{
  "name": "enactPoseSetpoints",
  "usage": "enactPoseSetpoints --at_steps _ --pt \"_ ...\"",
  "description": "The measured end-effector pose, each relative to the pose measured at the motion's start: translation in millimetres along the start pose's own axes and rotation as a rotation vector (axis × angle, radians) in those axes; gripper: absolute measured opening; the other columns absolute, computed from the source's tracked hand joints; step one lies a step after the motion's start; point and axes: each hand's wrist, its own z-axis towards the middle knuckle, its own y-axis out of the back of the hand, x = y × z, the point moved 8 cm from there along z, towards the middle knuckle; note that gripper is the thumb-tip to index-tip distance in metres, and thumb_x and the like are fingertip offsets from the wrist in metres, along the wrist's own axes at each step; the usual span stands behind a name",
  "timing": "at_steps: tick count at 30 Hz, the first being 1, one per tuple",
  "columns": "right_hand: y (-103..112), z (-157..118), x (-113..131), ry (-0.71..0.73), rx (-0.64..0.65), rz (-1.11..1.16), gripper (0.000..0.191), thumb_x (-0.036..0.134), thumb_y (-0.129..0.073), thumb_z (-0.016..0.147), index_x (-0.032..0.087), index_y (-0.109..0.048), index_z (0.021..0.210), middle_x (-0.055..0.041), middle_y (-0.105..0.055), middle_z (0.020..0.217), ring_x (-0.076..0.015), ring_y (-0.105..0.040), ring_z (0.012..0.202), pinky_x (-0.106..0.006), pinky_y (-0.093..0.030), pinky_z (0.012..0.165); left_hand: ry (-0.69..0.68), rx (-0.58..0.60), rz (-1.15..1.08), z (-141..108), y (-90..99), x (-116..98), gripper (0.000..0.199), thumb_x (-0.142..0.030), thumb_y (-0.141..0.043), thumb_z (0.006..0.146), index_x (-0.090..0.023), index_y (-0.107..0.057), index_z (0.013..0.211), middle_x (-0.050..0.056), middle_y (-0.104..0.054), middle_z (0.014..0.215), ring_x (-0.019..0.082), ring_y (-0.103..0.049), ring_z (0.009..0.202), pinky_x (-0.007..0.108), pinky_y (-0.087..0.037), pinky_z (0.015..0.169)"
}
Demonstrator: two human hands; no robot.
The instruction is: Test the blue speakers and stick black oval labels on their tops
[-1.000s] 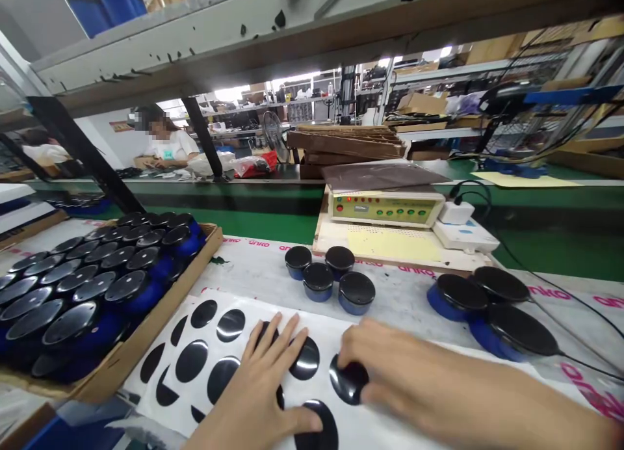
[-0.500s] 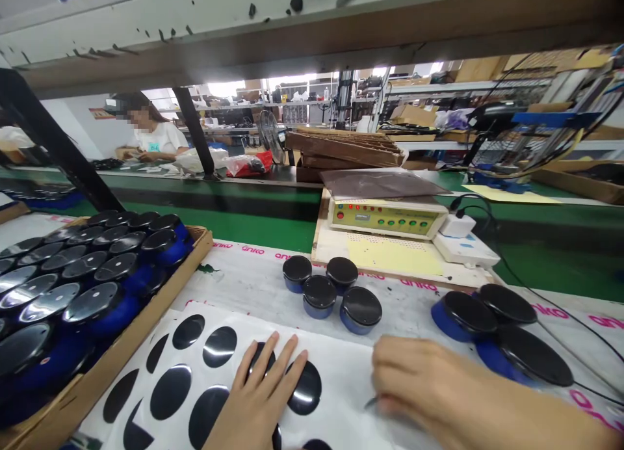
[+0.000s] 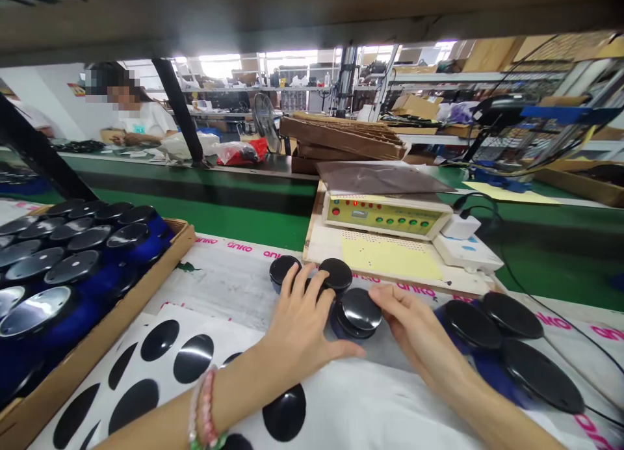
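Already off the white sheet [image 3: 341,398]: black disc [image 3: 362,309] over a blue tub [image 3: 357,333], apparently not aligned yet. Pinched at the edge by the right hand [image 3: 414,323]; shiny face upward, round, without a long axis. Left hand [image 3: 295,320] spread, ungrasping, over neighbouring tubs [image 3: 335,274].

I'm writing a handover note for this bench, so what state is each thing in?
Left hand: open, fingers spread.
Right hand: pinching the black disc's edge.
Black disc: over a blue container; whether stuck, cannot tell.
Control box: powered, red light lit.
White adapter: black cords plugged in.
Cardboard tray: holding black-topped blue containers.
Sticker sheet: partly used, black circles remaining.
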Motion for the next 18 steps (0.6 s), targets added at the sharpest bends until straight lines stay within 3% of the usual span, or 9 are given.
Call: enactPoseSetpoints --at_steps 4,8,18 --pt "0.7 -0.3 -10.4 0.011 0.008 0.013 0.036 0.049 -0.069 0.072 0.019 -0.05 0.062 0.0008 -0.05 0.076 -0.0156 -0.046 0.076 -0.028 -0.037 0.069 0.017 -0.071 -0.011 -1.5 -11.9 3.3 0.063 -0.062 -0.075 0.059 -0.013 -0.064 0.097 0.016 -0.056 0.123 0.038 -0.046 0.118 0.061 -0.033 0.101" --pt "0.4 0.8 -11.8 0.008 0.032 0.01 0.033 0.046 -0.067 0.076 0.019 -0.051 0.065 0.0002 -0.049 0.08 -0.0159 -0.046 0.078 -0.028 -0.037 0.07 0.032 -0.044 -0.054 -0.3 -9.7 2.8 0.062 -0.054 -0.08 0.057 -0.014 -0.064 0.101 0.016 -0.056 0.123 0.035 -0.048 0.114 0.056 -0.039 0.097" --pt "-0.3 -0.1 -8.5 0.076 0.04 -0.077 0.028 0.041 -0.063 0.081 0.02 -0.054 0.066 -0.0005 -0.05 0.083 -0.0151 -0.049 0.077 -0.027 -0.041 0.068 0.042 -0.023 -0.074 0.3 -9.8 4.0 0.055 -0.048 -0.079 0.064 -0.012 -0.063 0.103 0.017 -0.054 0.126 0.033 -0.045 0.116 0.052 -0.038 0.099"
